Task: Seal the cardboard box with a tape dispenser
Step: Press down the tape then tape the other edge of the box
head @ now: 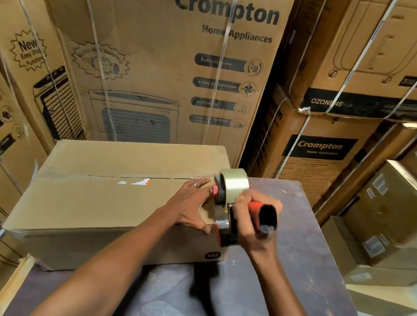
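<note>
The right hand point(250, 215) grips the tape dispenser point(232, 204) at the box's point(100, 194) right end — its seam point(142, 178) runs leftward, under the flat, open left hand point(190, 205).

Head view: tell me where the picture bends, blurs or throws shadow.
Head view: wide-angle bending tilts the stacked cartons outward at the edges; small print on them is soft; the tape dispenser and both hands, left and right, stay fairly sharp; a dark shadow falls on the table beneath the box.
</note>
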Motion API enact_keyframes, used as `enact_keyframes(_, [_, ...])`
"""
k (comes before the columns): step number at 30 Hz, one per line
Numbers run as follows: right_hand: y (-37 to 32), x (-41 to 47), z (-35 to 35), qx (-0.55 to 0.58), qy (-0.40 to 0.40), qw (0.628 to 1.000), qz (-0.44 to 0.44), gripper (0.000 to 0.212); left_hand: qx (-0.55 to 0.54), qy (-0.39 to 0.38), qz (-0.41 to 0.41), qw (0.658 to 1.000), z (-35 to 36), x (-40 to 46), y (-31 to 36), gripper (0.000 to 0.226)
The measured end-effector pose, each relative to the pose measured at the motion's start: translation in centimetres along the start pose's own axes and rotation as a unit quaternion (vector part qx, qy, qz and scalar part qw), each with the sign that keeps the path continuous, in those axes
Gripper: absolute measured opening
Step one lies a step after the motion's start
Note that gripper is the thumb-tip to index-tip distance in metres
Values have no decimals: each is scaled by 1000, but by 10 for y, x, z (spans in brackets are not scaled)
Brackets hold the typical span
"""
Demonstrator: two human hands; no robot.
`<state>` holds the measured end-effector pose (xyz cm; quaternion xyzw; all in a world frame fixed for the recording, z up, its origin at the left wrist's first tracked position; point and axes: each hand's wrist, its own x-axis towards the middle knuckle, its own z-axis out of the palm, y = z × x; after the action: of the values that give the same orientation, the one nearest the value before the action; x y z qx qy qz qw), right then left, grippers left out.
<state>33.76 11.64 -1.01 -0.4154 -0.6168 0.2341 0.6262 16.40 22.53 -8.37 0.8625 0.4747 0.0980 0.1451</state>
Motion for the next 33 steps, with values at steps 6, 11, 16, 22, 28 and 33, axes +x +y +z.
enact_keyframes(6, [-4, 17, 0, 37, 3, 999, 11, 42, 24, -8, 6, 1000, 3, -1, -2, 121])
enact_keyframes(11, [-9, -2, -17, 65, -10, 997, 51, 39, 5, -18, 8, 1000, -4, -4, -3, 112])
enact_keyframes(16, [-3, 4, -49, 200, 1, 974, 107, 30, 56, -32, 44, 997, -3, -1, 2, 113])
enact_keyframes(22, [-2, 7, -59, 264, 21, 955, 133, 30, 91, -45, 57, 993, -2, -6, 1, 108])
enact_keyframes(28, [9, 17, -77, 190, 34, 975, 109, 37, 193, -52, 111, 973, 0, -16, 15, 89])
enact_keyframes(33, [31, 17, -85, 51, 56, 988, 135, 36, 237, -66, 129, 961, 2, -23, 24, 83])
